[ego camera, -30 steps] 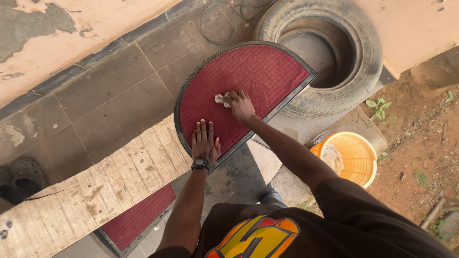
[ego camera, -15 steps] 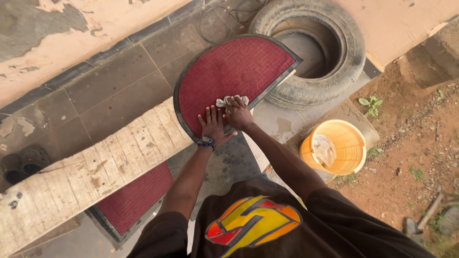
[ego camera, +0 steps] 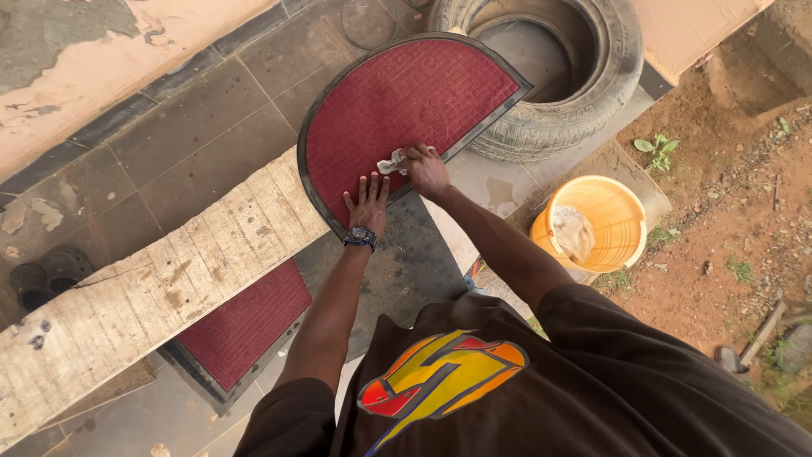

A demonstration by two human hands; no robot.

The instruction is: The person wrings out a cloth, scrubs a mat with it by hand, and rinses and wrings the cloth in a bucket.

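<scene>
Fingers (ego camera: 372,188) of left hand (ego camera: 367,207) spread flat, holding nothing, pressing near curved edge of red half-round mat (ego camera: 397,106). Right hand (ego camera: 425,169) closed on small white cloth (ego camera: 392,161), just beside left, at mat's near edge. Mat rests on wooden plank (ego camera: 152,279), straight edge against tyre (ego camera: 558,110). Orange bucket (ego camera: 592,222) right, on bare dirt. Second red mat (ego camera: 245,326) under plank.

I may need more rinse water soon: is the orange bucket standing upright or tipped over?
Upright. The orange bucket stands on the ground with its round mouth facing up, and something pale and sudsy sits inside. How full it is, cannot tell.
</scene>
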